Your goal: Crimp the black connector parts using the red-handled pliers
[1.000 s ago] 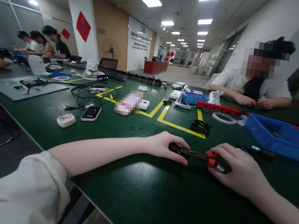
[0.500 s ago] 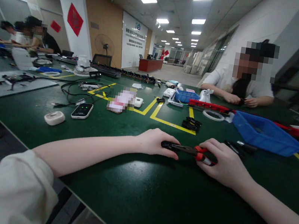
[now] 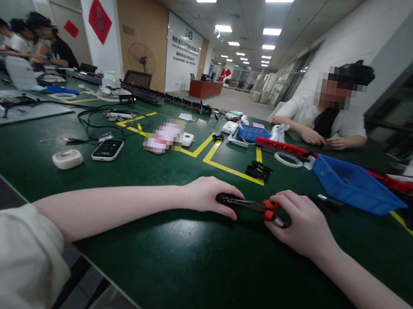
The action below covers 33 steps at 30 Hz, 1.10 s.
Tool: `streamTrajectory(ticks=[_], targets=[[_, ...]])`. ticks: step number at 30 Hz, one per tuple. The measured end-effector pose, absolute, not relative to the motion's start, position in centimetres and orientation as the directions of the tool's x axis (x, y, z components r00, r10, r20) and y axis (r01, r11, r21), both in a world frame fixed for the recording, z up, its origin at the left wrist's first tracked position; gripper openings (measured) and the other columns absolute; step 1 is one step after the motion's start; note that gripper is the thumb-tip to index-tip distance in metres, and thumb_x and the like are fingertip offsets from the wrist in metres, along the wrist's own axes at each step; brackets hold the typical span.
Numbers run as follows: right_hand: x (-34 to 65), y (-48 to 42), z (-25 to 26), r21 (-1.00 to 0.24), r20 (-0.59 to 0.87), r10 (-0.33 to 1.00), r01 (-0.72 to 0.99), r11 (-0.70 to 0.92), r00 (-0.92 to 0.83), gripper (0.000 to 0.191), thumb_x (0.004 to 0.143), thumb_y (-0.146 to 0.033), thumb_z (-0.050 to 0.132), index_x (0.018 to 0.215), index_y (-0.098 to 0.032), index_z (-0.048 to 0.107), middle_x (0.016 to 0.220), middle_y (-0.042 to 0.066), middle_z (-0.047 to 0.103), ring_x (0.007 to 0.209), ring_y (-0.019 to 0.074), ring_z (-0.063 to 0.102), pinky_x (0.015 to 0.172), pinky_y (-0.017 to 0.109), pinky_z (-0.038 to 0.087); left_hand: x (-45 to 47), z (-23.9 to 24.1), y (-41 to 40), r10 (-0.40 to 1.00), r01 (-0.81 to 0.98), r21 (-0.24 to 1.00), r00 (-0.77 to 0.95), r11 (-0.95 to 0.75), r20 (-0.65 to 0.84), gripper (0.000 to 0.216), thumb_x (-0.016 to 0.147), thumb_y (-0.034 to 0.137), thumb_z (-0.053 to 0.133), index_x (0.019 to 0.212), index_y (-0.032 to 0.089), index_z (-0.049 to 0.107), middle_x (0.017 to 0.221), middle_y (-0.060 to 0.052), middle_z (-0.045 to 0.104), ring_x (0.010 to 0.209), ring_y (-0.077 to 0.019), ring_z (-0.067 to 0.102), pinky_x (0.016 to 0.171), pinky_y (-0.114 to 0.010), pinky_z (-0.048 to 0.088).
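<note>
While both forearms lie flat on the green surface [image 3: 187, 277], a worker holds a pair of pliers [image 3: 255, 206] low over it, near the front edge and just short of a box marked in yellow tape [image 3: 233, 170]. The left hand [image 3: 210, 195] is curled, thumb and fingers pinching the dark nose end of the pliers; whether a small part sits in that pinch cannot be told. The right hand [image 3: 303, 224] is closed over the red handles, knuckles up.

Just behind the right hand lies a black tool [image 3: 324, 200], and beyond it stands a blue bin [image 3: 354, 186]. A cluster of black clips [image 3: 259, 170] rests inside the taped box, with a white ring [image 3: 287, 159] farther back. Well to the left are a dark phone [image 3: 107, 149] with a lit dot, a white case [image 3: 67, 158] beside it and loose black cables [image 3: 93, 126]. Across the surface a co-worker [image 3: 325, 121] in a white top sits with both hands together.
</note>
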State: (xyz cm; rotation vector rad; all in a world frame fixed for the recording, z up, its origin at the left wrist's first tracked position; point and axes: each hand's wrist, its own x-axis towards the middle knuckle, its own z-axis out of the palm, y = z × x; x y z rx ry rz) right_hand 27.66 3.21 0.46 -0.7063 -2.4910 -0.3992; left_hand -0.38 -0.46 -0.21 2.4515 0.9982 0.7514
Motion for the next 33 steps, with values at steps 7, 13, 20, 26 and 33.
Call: streamTrajectory(ticks=[7,13,20,26,33], targets=[[27.6,3.1,0.2,0.041,0.532,0.451,0.554,0.831,-0.716,0.019,0.077,-0.028,0.063,0.093,-0.02,0.06,0.09,0.008,0.067,0.077,0.0246,0.065,0.067,0.036,0.05,-0.2,-0.1,-0.5,0.75,0.56,0.513,0.578,-0.651,0.321,0.046,0.086,0.051,0.072,0.121,0.021,0.068,0.111,-0.005,0.074,0.097,-0.0224,0.069,0.083,-0.027,0.048],[27.7,3.0,0.2,0.084,0.547,0.424,0.551,0.83,-0.722,0.018,0.079,-0.028,0.062,0.094,-0.019,0.058,0.09,0.009,0.065,0.077,0.0245,0.065,0.067,0.035,0.052,-0.2,-0.1,-0.5,0.73,0.509,0.55,0.605,-0.662,0.318,0.042,0.086,0.044,0.073,0.12,0.02,0.068,0.111,-0.004,0.074,0.097,-0.0204,0.069,0.084,-0.026,0.048],[27.6,3.0,0.4,0.065,0.509,0.448,0.551,0.832,-0.735,0.019,0.077,-0.027,0.062,0.094,-0.02,0.057,0.09,0.008,0.065,0.077,0.0244,0.065,0.066,0.035,0.052,-0.3,-0.4,-0.5,0.66,0.483,0.459,0.629,-0.746,0.41,0.037,0.088,0.035,0.07,0.122,0.02,0.068,0.115,-0.008,0.062,0.103,-0.0211,0.065,0.095,-0.031,0.049],[27.4,3.0,0.5,0.02,0.444,0.482,0.546,0.837,-0.755,0.019,0.077,-0.026,0.061,0.094,-0.02,0.057,0.09,0.007,0.065,0.077,0.0233,0.064,0.065,0.034,0.052,-0.3,-0.9,0.0,0.608,0.456,0.406,0.643,-0.792,0.465,0.048,0.085,0.033,0.071,0.13,0.016,0.061,0.128,-0.013,0.058,0.115,-0.0262,0.061,0.103,-0.039,0.047],[27.7,3.4,0.2,-0.016,0.444,0.497,0.548,0.836,-0.746,0.02,0.076,-0.027,0.062,0.095,-0.021,0.057,0.091,0.007,0.065,0.078,0.0231,0.063,0.066,0.034,0.05,-1.2,-0.4,0.3,0.578,0.407,0.421,0.674,-0.81,0.46,0.054,0.086,0.032,0.071,0.134,0.014,0.055,0.132,-0.016,0.055,0.122,-0.0292,0.057,0.107,-0.043,0.046]])
